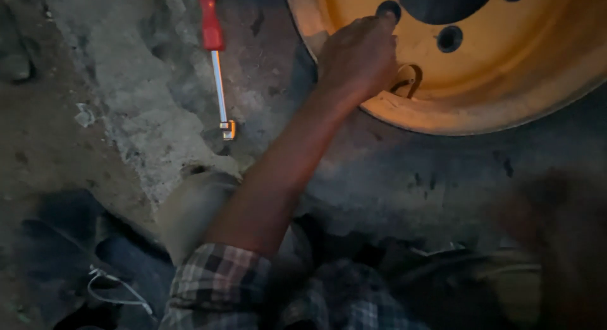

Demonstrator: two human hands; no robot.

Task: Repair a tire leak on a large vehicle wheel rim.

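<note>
Wheel rim, yellow-orange and dusty, lies flat in a black tyre at the upper right of the view. Going from the left: rough grey concrete floor with a scrap of pale litter, then a screwdriver with a red handle and a bright shaft, lying on the floor just beside the tyre, untouched. Next comes the left hand, its bare forearm reaching out of a rolled checked sleeve; the hand rests on the rim, fingers curled narrow, a fingertip at a round bolt hole. Just right of it a dark valve slot shows. The right hand is a dark blur low on the right; its grip cannot be told.
</note>
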